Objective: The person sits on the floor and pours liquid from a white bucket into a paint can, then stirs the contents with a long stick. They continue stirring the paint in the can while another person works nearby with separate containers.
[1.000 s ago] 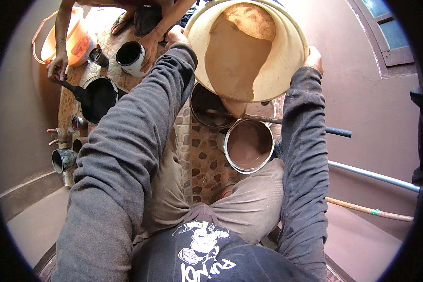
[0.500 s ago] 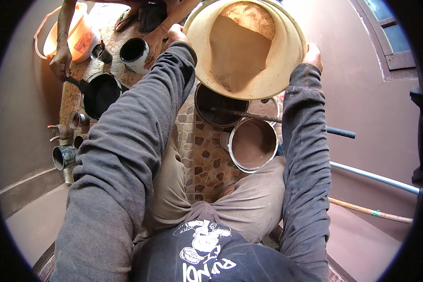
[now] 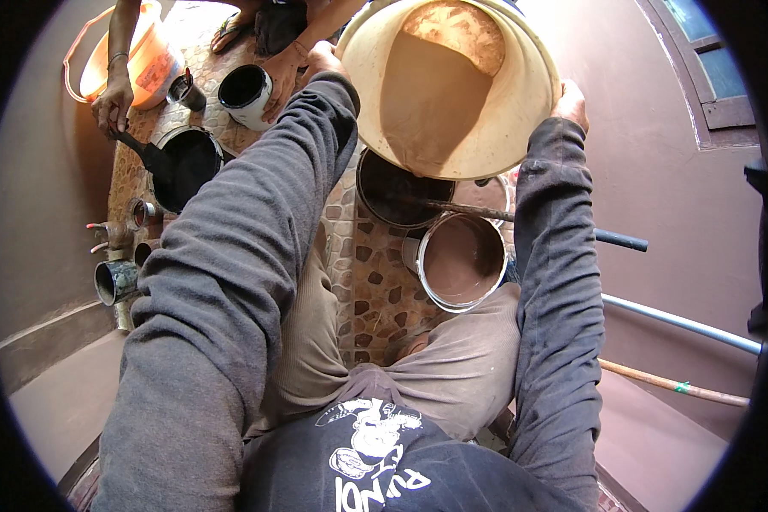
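In front of me I hold up a large cream bucket, tilted so its mouth faces me. Brown paint inside it has run down to the near rim. My left hand is closed on the left side of the rim, and my right hand grips the right side. Directly beneath the lip stands a dark bucket, with a stick slanting out of it to the right. Nearer to me is a white-rimmed pail of brown paint; behind it another container of brown paint shows partly.
At the left, a co-worker's hand holds a brush in a black-lined bucket; their other hand touches a white pot. An orange bucket and several pipe ends lie leftward. Pipes run along the right wall.
Inside the tilted bucket the brown paint has spread closer to the lower lip. The co-worker's brush hand has shifted slightly. My hands keep nearly the same place on the rim.
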### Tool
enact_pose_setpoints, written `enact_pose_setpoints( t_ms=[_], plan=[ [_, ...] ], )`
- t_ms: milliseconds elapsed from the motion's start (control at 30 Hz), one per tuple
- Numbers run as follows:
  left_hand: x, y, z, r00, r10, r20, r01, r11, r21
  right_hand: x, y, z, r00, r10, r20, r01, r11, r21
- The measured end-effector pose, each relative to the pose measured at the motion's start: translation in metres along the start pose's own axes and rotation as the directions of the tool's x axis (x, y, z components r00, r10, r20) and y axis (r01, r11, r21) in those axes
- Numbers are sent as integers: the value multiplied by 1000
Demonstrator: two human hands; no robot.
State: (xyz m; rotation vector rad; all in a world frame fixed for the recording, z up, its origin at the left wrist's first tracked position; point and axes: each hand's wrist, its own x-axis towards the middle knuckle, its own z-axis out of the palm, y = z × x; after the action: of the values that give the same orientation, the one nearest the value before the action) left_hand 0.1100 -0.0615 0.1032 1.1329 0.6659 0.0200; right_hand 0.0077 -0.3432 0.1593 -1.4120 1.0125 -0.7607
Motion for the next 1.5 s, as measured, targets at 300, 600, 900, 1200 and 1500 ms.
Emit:
enact_pose_setpoints(
  t_ms=[300,600,900,1200,1500],
  plan=[
    [4,-2,1,995,-97,9,97,992,-84,-19,-8,-6,995,-100,-12,100,995,20],
    [15,-8,-3,1000,6,28,-9,992,129,-52,-28,-10,995,92,-34,-85,980,182],
    [20,-8,-7,992,73,104,-94,971,219,-65,-34,-14,998,45,-32,-42,996,74],
    [-4,19,-14,911,318,262,-409,778,476,-82,-45,-19,999,-32,28,31,999,40],
    [-16,38,-15,835,366,412,-528,745,408,-84,-42,-29,980,-155,128,159,987,-18]
  ],
)
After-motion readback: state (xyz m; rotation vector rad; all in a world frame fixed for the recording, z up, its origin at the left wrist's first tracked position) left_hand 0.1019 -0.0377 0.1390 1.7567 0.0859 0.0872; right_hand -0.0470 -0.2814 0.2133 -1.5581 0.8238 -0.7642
